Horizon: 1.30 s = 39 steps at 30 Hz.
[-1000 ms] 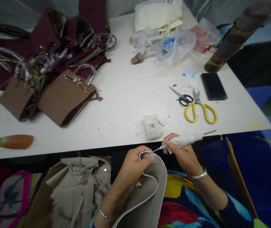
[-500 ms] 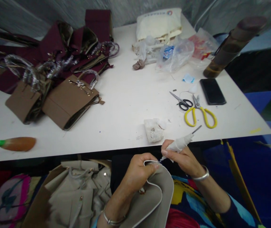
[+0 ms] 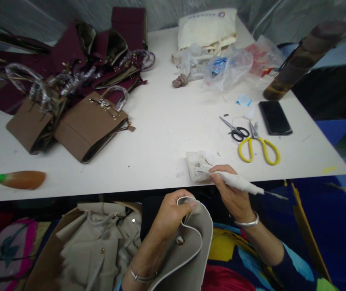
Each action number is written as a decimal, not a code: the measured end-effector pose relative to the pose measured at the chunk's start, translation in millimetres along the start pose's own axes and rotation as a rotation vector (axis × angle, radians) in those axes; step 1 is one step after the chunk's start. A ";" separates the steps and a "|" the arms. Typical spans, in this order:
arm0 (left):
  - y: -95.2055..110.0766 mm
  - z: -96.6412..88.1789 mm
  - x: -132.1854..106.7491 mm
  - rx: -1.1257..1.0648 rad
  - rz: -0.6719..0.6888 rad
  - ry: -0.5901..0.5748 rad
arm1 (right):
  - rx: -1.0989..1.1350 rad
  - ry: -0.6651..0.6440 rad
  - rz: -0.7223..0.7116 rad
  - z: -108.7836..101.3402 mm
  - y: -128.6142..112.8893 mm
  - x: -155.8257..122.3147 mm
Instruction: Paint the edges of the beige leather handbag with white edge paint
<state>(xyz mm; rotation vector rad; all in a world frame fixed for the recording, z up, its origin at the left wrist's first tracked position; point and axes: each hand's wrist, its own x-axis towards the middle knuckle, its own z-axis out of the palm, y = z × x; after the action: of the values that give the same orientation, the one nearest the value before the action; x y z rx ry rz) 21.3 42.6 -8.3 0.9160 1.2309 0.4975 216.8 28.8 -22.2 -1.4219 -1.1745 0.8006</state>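
My left hand [image 3: 171, 214] is closed on the upper edge of a grey bag [image 3: 205, 234], pinching its rim between thumb and fingers. The bag's sides bow apart, and a small metal fitting shows inside. In my right hand [image 3: 233, 198] is a white-wrapped tool [image 3: 239, 182] with a thin metal point at each end. One point reaches over a small whitish block [image 3: 195, 161] near the table's front edge; whether it touches, I cannot tell. The tool's other end points right, past my hand.
Brown handbags [image 3: 88, 125] and maroon handbags [image 3: 72, 44] crowd the left. Yellow-handled scissors [image 3: 266, 151], black-handled scissors [image 3: 236, 133], a phone [image 3: 274, 117] and a tall bottle [image 3: 300, 60] stand or lie right. An orange squeeze bottle [image 3: 24, 180] lies left. Below, a box [image 3: 44, 254] holds grey bags.
My right hand has moved the tool's point from the bag's rim up to the whitish block, and the tool's tilt has turned. My left hand still grips the bag, slightly further left.
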 end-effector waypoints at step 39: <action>0.0 -13.2 0.7 -0.138 -0.046 -0.011 | -0.200 0.015 -0.193 -4.7 -8.1 3.0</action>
<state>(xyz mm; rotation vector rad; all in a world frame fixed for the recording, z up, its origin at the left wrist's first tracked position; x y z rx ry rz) 9.0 47.4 -9.4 0.7708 1.1899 0.5332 220.2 29.8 -13.0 -1.4460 -1.3869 0.5498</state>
